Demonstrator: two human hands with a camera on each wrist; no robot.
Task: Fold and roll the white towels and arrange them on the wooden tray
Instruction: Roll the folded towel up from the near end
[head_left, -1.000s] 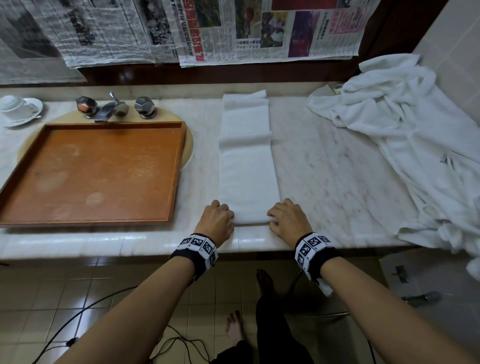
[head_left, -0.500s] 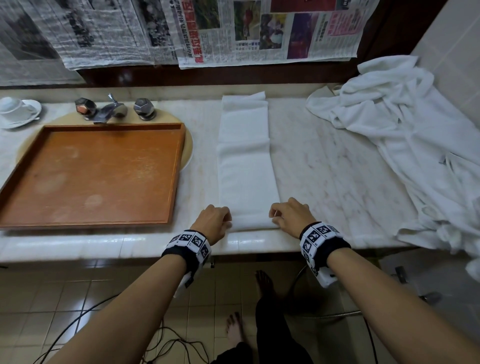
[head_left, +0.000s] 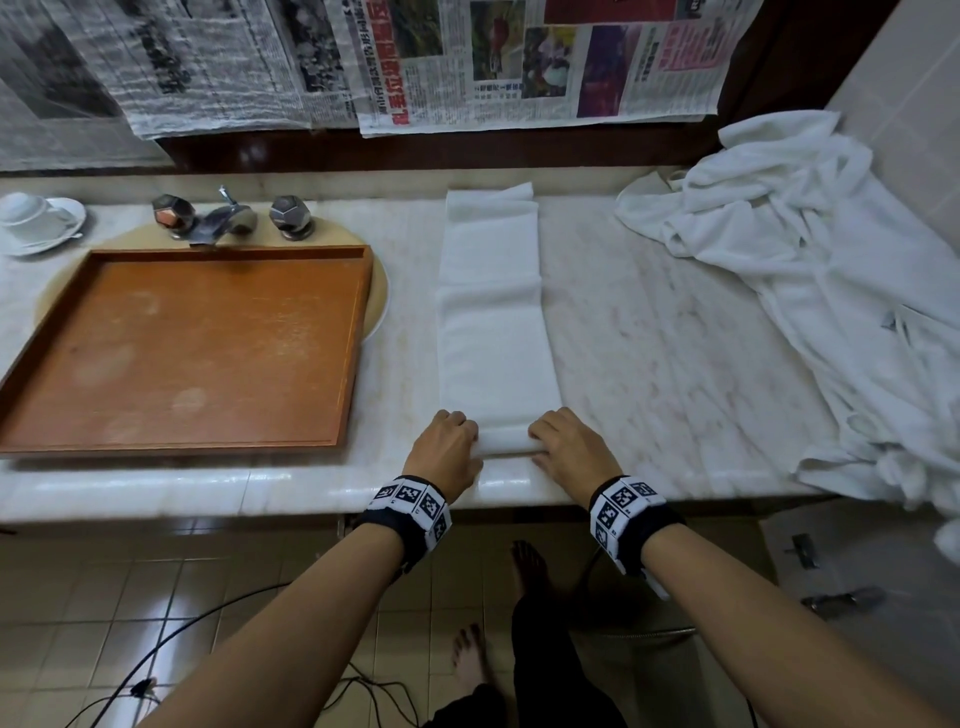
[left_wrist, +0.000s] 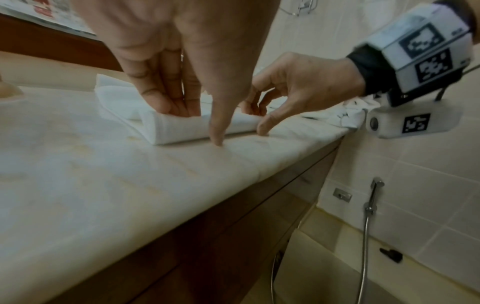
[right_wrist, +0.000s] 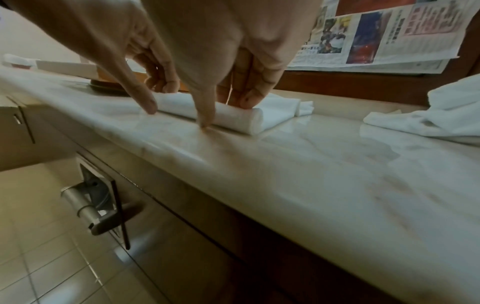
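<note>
Both hands have their grip on the rolled near end of the folded white towel (head_left: 496, 332): in the head view, low centre, the left hand (head_left: 447, 449) and right hand (head_left: 566, 447) sit curled at either end of a short roll just beginning at the tabletop (head_left: 675, 338) edge, while the rest of the strip lies flat toward the top of the frame. The wooden tray (head_left: 176, 353) lies at centre left with nothing on it; a heap of white linen (head_left: 831, 291) fills the right side.

The left wrist view, upper centre, shows what the head view hides: fingertips (left_wrist: 179, 107) press on top of the roll and the thumb touches the marble in front of it.

The right wrist view, upper centre, shows the roll's round end face, only a few turns thick, with the right hand's fingertips (right_wrist: 249, 100) on top and thumb before it.

I judge this the start of rolling the first towel; next calls for even pressure from both hands, pushing away so the ends stay flush.
</note>
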